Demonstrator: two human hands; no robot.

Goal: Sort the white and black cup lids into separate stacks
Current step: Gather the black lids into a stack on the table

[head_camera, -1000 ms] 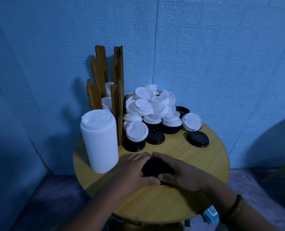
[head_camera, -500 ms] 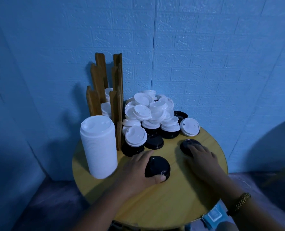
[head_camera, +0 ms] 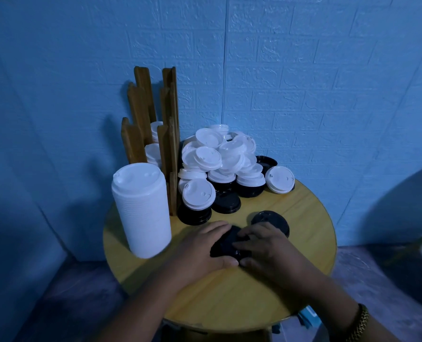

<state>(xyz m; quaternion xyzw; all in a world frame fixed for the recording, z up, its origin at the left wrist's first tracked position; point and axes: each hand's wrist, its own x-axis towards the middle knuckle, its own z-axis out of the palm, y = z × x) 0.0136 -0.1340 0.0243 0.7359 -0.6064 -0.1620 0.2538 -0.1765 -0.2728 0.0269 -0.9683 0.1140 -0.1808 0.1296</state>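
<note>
Two hands (head_camera: 198,251) round one black stack (head_camera: 226,244)

A tall lid stack (head_camera: 142,211) stands at the table's (head_camera: 303,243) left edge, rack (head_camera: 137,104) behind it, lid heap (head_camera: 219,159) at the far edge.

White lids (head_camera: 206,157) and black lids (head_camera: 226,203) are seen on a yellow wooden table (head_camera: 303,218); a brick pattern is embossed on the blue wall (head_camera: 303,82).
</note>
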